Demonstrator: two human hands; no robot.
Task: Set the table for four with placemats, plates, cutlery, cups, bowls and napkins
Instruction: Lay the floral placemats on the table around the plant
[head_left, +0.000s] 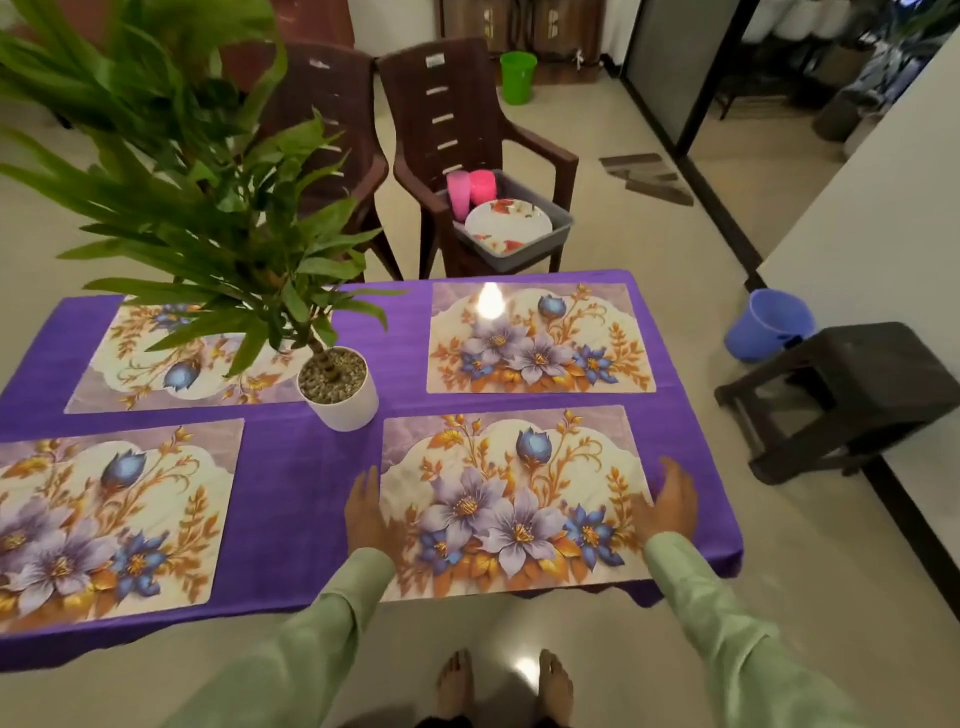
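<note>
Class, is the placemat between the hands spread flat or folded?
Spread flat: the placemat shows its whole print, left hand and right hand at its sides.

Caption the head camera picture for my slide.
Left hand and right hand flank the near-right placemat; plate and pink cups wait in a grey tub on a chair.

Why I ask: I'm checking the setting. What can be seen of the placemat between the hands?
The placemat is a rounded-cornered rectangle, smooth-looking, printed with lilac and blue flowers, orange-gold leaves and a blue bud on cream. It lies flat on the purple tablecloth at the table's near right corner. The left hand touches its left edge, the right hand its right edge.
</note>
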